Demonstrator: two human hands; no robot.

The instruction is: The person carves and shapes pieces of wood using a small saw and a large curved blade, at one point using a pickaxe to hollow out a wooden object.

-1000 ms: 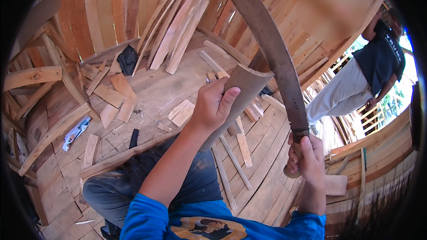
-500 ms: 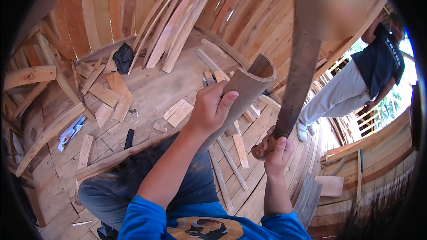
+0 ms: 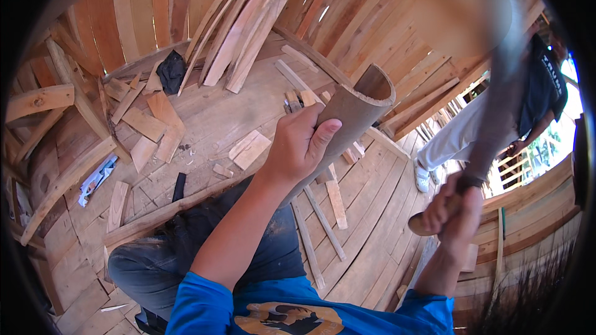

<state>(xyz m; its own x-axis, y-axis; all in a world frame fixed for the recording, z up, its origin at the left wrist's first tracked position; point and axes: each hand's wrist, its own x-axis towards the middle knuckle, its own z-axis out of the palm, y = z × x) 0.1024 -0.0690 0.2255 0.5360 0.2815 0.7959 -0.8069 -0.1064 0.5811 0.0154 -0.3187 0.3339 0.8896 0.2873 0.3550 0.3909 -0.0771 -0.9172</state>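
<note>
My left hand [image 3: 297,142] is wrapped round a grey-brown, trough-shaped split tube [image 3: 357,113], its thumb lying along the outer wall. The tube slants up and to the right, with its curved open end and rough rim at the top; its lower part is hidden behind my forearm. Off to the right, my right hand [image 3: 456,208] is closed on the handle of a machete [image 3: 496,105]. The long dark blade points upward, apart from the tube, and is blurred toward its tip. The rounded butt of the handle shows below my fist.
A person [image 3: 472,124] in a dark shirt and pale trousers stands at the right, behind the blade. Long boards [image 3: 248,37] lean on the plank wall. Wood offcuts [image 3: 146,125], a black bag [image 3: 171,71] and narrow strips [image 3: 323,220] lie on the plank floor [image 3: 372,229].
My right hand has swung the machete to the right, away from the tube. My left hand and the tube have shifted slightly up and to the right.
</note>
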